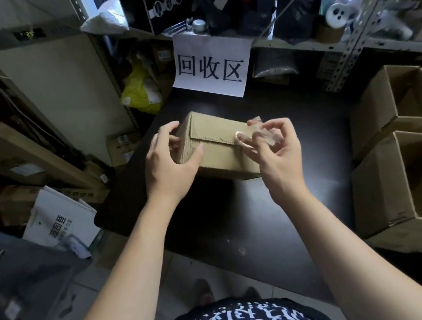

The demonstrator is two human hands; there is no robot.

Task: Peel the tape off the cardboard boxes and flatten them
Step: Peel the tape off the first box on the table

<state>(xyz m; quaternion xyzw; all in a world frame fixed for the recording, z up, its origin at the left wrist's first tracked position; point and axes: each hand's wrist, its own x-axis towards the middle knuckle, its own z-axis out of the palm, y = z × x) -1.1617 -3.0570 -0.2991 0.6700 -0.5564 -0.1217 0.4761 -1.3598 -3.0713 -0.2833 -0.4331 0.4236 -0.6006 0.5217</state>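
Mid-frame, a likely light, stiff box (218, 158) is being gripped by the left hand (172, 163) — the flimsy tape (262, 130) is being pinched at its loose end by the right hand (280, 154).

Dark table (268, 206) beneath cluttered metal shelving (305, 46) (paper sign (212, 66) hanging).

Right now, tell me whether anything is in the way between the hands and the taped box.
Nothing visible is. The left hand grips the cardboard box at its left end, and the right hand pinches the clear tape lifted from its right end.
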